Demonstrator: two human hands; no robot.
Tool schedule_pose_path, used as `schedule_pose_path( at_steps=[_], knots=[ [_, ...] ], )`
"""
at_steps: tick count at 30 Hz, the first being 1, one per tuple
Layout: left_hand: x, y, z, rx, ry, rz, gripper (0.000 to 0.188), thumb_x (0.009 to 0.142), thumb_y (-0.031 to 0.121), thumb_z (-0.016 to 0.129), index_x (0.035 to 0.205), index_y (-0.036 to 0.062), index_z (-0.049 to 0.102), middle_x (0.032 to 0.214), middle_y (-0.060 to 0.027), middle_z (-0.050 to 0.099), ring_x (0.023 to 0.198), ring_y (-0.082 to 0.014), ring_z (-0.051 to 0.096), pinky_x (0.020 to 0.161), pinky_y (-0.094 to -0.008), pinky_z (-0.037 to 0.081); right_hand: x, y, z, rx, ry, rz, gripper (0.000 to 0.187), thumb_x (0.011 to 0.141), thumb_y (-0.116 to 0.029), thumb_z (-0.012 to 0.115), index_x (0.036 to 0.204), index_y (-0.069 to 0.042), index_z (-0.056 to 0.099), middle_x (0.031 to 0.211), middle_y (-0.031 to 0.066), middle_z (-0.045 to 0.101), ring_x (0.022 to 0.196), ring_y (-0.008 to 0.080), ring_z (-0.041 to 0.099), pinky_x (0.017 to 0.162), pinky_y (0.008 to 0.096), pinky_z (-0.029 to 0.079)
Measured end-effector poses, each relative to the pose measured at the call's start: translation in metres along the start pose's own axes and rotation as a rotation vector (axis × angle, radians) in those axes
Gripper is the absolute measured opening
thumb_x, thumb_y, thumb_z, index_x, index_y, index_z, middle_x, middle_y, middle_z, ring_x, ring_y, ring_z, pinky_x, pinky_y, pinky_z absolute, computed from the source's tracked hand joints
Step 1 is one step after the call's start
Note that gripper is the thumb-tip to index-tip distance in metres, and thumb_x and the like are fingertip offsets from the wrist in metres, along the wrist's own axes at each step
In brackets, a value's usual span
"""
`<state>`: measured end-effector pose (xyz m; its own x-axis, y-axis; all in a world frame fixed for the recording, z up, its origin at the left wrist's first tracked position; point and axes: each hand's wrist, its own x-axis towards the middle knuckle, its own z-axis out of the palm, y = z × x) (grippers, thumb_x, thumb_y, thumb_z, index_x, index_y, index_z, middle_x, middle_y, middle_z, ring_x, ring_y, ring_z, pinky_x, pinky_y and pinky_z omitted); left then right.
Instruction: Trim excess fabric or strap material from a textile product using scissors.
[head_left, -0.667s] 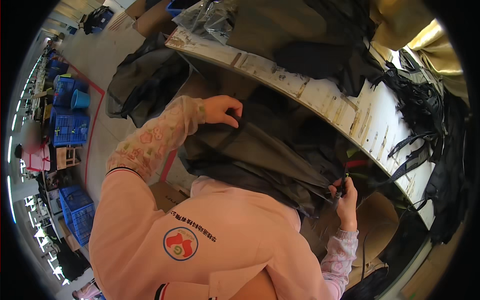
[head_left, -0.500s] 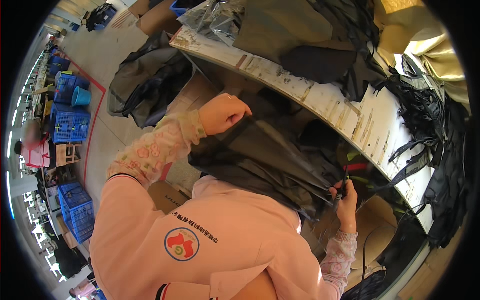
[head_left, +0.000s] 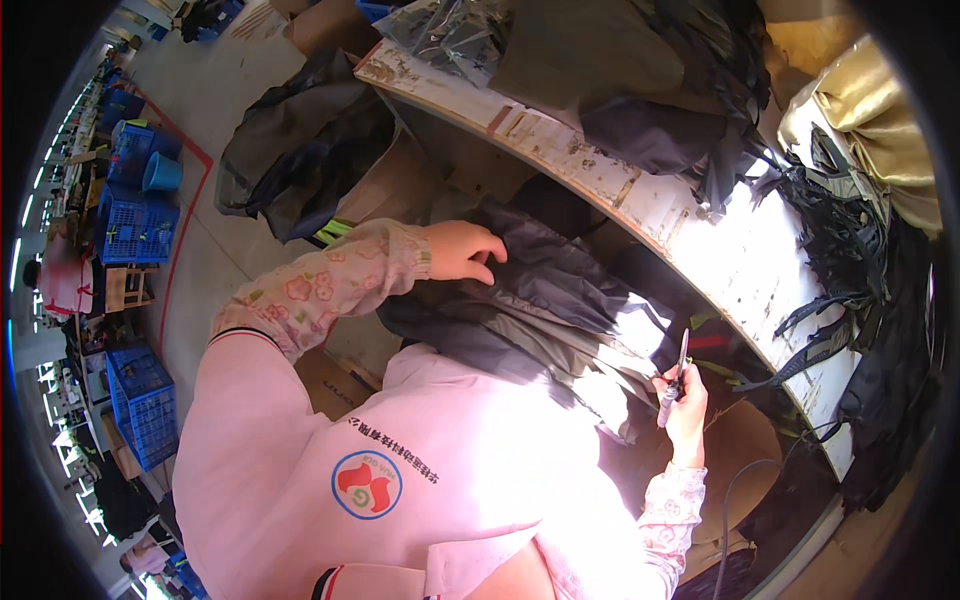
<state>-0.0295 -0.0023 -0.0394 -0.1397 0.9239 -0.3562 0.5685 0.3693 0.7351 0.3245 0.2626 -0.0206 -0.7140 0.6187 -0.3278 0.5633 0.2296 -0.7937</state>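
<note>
Dark grey-black fabric (head_left: 540, 300) lies gathered in folds across my lap, sunlit on its right part. Over its upper left side is my left hand (head_left: 466, 252), thumb and fingers apart with nothing visibly gripped. At the fabric's right end my right hand (head_left: 686, 412) is closed round small scissors (head_left: 684, 352), whose blade points up. Whether that hand also pinches the fabric's edge is hard to see. Both my forearms wear flowered sleeves.
A worn white table (head_left: 640, 190) curves past in front, bearing dark cloth (head_left: 600, 60) and black scraps (head_left: 835, 230). Gold fabric (head_left: 870, 120) hangs at the far right. A bag of dark cloth (head_left: 300, 150) stands left on the floor. Blue crates (head_left: 135, 225) line the aisle.
My left hand has let go of the fabric's upper edge and lowered slightly, its fingers opening. The fabric has slackened into folds. The scissors stay in my right hand; sunlight is brighter.
</note>
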Motion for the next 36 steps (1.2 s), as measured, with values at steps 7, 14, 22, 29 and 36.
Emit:
schedule_pose_path(
  at_steps=[7,14,22,29,36],
  knots=[
    [0.001,0.013,0.008,-0.066,0.189,0.145,0.028,0.079,0.022,0.071,0.1,0.0063,0.062,0.085,-0.0069,0.061,0.075,-0.0222,0.058,0.071,-0.0348,0.047,-0.002,0.008,0.002,-0.048,-0.005,-0.112,0.021,0.077,0.008,0.068,0.083,-0.001,0.05,0.07,-0.0003,0.05,0.065,0.0056,0.044,0.058,0.0206,0.04],
    [0.0,0.014,0.001,0.061,0.067,0.178,0.029,0.079,0.021,0.071,0.103,0.008,0.062,0.086,-0.0072,0.061,0.08,-0.0252,0.059,0.073,-0.036,0.047,-0.001,0.012,0.001,-0.101,0.005,-0.124,0.022,0.077,0.005,0.07,0.084,-0.001,0.05,0.072,0.0008,0.051,0.067,0.0074,0.045,0.06,0.0231,0.041],
    [0.015,0.025,0.006,0.142,-0.168,0.036,0.041,0.069,0.019,0.079,0.105,0.0117,0.059,0.091,-0.0093,0.059,0.088,-0.0278,0.059,0.076,-0.0388,0.047,-0.002,0.01,0.0,-0.102,-0.012,-0.121,0.021,0.076,0.006,0.069,0.085,-0.001,0.051,0.072,0.0027,0.052,0.069,0.0099,0.05,0.065,0.0251,0.044],
    [0.028,0.031,0.005,0.235,-0.238,0.041,0.044,0.064,0.017,0.082,0.099,0.0127,0.057,0.096,-0.0125,0.058,0.094,-0.033,0.058,0.078,-0.0416,0.047,-0.004,0.012,0.006,-0.006,-0.003,-0.057,0.022,0.075,0.01,0.068,0.087,0.001,0.051,0.073,0.0035,0.056,0.074,0.009,0.055,0.067,0.0245,0.046],
    [0.029,0.022,-0.009,0.269,-0.18,0.153,0.032,0.065,0.019,0.081,0.082,0.0096,0.056,0.092,-0.0084,0.058,0.094,-0.0309,0.055,0.077,-0.0402,0.045,-0.004,0.013,0.003,-0.116,-0.008,-0.069,0.021,0.077,0.003,0.071,0.086,0.0,0.052,0.071,0.0021,0.054,0.068,0.008,0.049,0.062,0.0239,0.044]
  ],
)
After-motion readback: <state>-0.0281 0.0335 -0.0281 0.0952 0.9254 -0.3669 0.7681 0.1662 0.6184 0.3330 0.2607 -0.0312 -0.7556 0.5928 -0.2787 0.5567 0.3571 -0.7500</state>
